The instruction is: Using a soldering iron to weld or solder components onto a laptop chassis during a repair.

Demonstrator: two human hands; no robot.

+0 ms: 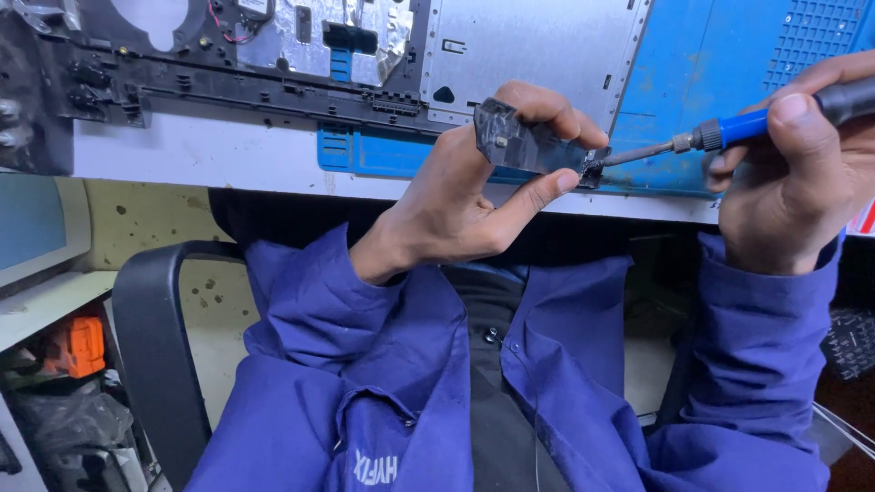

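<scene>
We see a black chair arm [155, 346] at left, an orange tool [77, 346] beside it, and a blue panel [729, 55] on the desk [200, 155].

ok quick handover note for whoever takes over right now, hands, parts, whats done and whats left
Left hand: pinches a small dark part between thumb and fingers, held up in front of the desk edge.
Right hand: grips a blue-handled screwdriver, tip at the part's right end.
Nearby: opened laptop chassis and a blue panel lie on the desk behind the hands.
Done: the part is off the desk and in hand, and the tip is at it.
Left: whatever the tip is working on at that end is not yet free; I cannot tell if it is a screw.
</scene>
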